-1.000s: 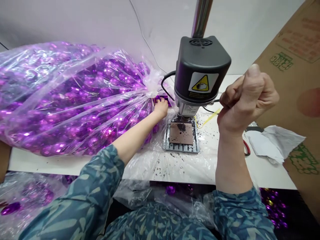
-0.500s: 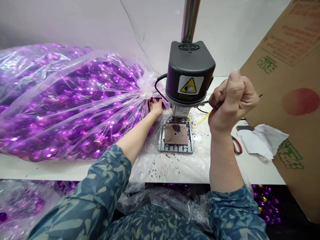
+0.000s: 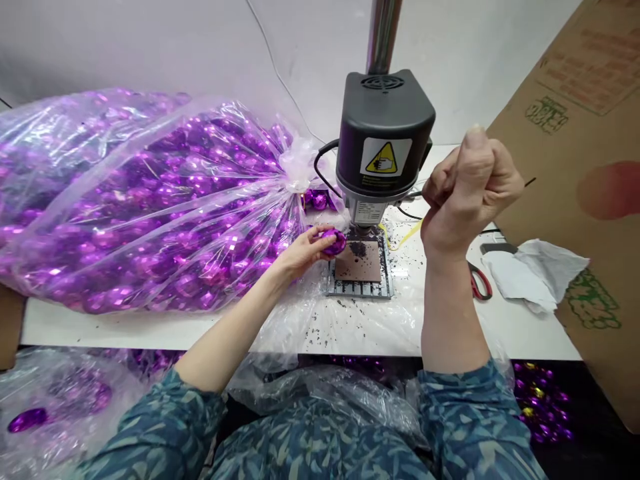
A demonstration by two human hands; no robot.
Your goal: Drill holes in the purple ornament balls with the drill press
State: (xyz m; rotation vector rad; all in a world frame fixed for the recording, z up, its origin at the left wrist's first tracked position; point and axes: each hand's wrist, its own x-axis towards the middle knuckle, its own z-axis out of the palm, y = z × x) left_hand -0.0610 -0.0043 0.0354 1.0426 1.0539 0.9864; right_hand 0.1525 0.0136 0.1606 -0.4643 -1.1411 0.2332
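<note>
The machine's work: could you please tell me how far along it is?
Dark scraps on the plate suggest some is done. The left hand holds a purple ball near the plate; the right hand grips the lever. The loose balls behind may be left; whether the bag holds finished ones, I cannot tell.

Layout, as seen from your position. Machine head (image 3: 387, 130): ahead of you, over the table (image 3: 125, 330). Below it, a board (image 3: 363, 268) on a slotted base (image 3: 355, 289); scraps (image 3: 314, 331) on the board and the table before the base. To your left, a sack (image 3: 150, 213) on the table, knot towards the machine head. One bauble (image 3: 335, 242): beside the board's left edge. To your right, scissors (image 3: 481, 281), then paper (image 3: 520, 270), then a carton (image 3: 600, 153). Wall (image 3: 320, 40) behind all.
</note>
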